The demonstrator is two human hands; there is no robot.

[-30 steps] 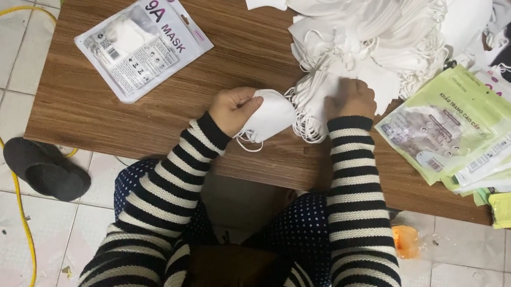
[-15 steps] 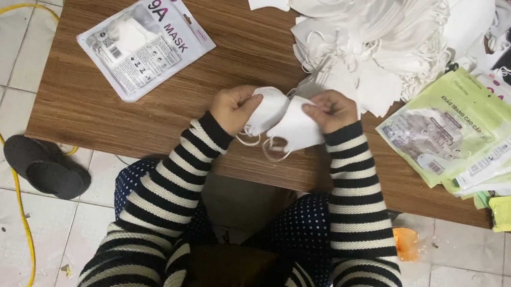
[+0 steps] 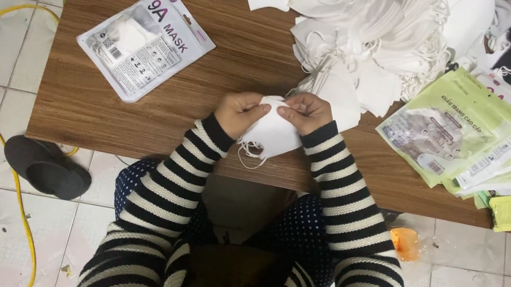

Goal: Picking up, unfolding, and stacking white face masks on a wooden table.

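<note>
My sleeves (image 3: pixel 343 200) run up from my lap to the near edge of the table (image 3: pixel 101 117), and both forearms angle inward so my hands meet in the middle. My left hand (image 3: pixel 241 112) and right hand (image 3: pixel 306 112) each pinch the top edge of one white mask (image 3: pixel 273 134), thumbs and fingertips closed on it, almost touching each other. The mask lies flat between them and hangs back toward me, its long axis running left to right, its ear loop (image 3: pixel 248 156) trailing at the table's edge. Both hands are equally near it; neither reaches. Just beyond my right hand starts the pile (image 3: pixel 370 38) of loose white masks. To the right lie green packets (image 3: pixel 452 128); well off to the left, a grey packet (image 3: pixel 146 41).
</note>
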